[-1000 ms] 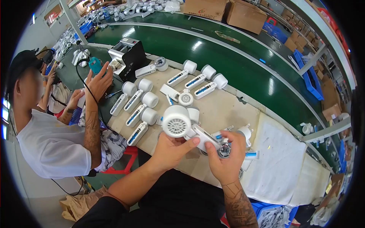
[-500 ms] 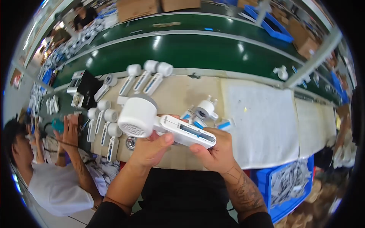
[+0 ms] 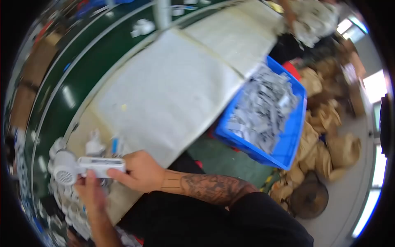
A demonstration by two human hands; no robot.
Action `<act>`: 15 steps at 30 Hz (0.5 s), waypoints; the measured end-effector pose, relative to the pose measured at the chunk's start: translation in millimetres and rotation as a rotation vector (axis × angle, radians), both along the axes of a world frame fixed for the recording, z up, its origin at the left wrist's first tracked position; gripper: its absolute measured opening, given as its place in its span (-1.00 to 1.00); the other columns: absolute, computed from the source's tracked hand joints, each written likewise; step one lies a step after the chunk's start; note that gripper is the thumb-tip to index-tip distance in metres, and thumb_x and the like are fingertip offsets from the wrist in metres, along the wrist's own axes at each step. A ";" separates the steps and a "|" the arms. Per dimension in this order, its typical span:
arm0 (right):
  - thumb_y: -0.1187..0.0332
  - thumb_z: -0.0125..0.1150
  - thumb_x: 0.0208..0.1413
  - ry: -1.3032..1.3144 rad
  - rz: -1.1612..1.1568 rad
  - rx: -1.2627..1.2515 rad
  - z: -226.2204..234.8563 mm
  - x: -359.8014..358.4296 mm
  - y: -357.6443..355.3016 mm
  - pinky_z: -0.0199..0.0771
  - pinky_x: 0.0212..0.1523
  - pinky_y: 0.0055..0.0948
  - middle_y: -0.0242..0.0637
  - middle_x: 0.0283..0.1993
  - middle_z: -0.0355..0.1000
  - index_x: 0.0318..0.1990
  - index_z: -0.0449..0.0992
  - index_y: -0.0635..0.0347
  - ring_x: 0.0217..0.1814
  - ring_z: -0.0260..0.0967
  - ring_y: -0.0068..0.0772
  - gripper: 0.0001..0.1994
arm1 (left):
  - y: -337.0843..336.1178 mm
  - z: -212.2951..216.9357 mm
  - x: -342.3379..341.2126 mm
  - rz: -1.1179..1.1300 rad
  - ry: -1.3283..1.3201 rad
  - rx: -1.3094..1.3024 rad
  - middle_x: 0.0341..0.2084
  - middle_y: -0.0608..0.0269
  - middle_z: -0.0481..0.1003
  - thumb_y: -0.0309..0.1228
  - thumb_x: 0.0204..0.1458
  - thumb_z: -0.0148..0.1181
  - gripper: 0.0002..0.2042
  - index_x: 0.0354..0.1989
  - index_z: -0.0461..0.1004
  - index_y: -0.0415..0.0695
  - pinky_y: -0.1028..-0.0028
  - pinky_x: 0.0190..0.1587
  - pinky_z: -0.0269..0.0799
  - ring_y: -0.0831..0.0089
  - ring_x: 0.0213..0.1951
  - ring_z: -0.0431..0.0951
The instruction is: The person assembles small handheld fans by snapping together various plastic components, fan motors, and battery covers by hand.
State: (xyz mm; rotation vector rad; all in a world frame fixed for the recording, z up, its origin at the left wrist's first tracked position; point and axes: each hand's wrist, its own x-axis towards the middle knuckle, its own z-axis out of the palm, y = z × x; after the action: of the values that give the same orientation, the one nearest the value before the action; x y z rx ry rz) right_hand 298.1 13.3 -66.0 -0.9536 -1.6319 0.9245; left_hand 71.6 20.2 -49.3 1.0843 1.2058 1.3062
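I see my right hand [image 3: 142, 171] pinching the handle of a white handheld fan [image 3: 88, 168], while my left hand [image 3: 91, 193] closes its grip under the fan's round head, low left above the bench [image 3: 164, 94]. A blue bin [image 3: 288, 144] of grey parts sits well apart.

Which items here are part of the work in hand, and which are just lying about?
In hand:
- white hair dryer, held over the bench
- right hand gripping its handle
- left hand beneath it

Lying about:
- blue crate of grey parts on the floor
- pale bench mat
- green conveyor belt
- brown sacks beside the crate
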 end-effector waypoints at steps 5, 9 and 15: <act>0.24 0.29 0.12 -0.259 -0.286 0.014 10.1 142.4 -32.5 0.33 -0.55 -0.23 -0.19 -0.57 0.40 -0.61 0.41 0.18 -0.56 0.37 -0.09 -0.67 | 99.3 13.4 -107.8 -0.055 0.844 -0.052 -0.37 0.30 0.53 -0.47 0.12 0.29 -0.80 -0.15 0.45 -0.28 0.58 -0.41 0.36 0.64 -0.41 0.45; 0.21 0.42 0.03 -0.366 -1.108 -0.268 -51.6 338.1 -74.8 0.48 -0.41 -0.36 -0.23 -0.54 0.50 -0.43 0.55 0.23 -0.48 0.51 -0.31 -0.74 | 144.2 30.4 -137.6 -0.075 1.100 -0.095 -0.56 0.34 0.46 -0.48 0.07 0.25 -0.84 -0.26 0.48 -0.31 0.56 -0.48 0.23 0.68 -0.53 0.34; 0.05 0.65 -0.45 -0.994 -1.407 -0.825 -131.3 498.3 -141.4 0.30 0.29 0.07 0.11 0.55 -0.41 0.46 -0.23 -0.64 0.45 -0.03 0.41 0.30 | 175.4 -20.7 -158.9 -0.024 1.262 -0.124 -0.55 0.27 0.47 -0.53 -0.04 0.25 -0.60 0.02 0.36 -0.20 0.48 -0.47 0.28 0.60 -0.53 0.41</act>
State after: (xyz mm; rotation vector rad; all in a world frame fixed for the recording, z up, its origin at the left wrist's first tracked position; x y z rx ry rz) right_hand 796.4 -128.0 -197.4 -2.8801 -0.6791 -0.0221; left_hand -87.3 195.6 -70.1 1.8955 2.0943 0.3934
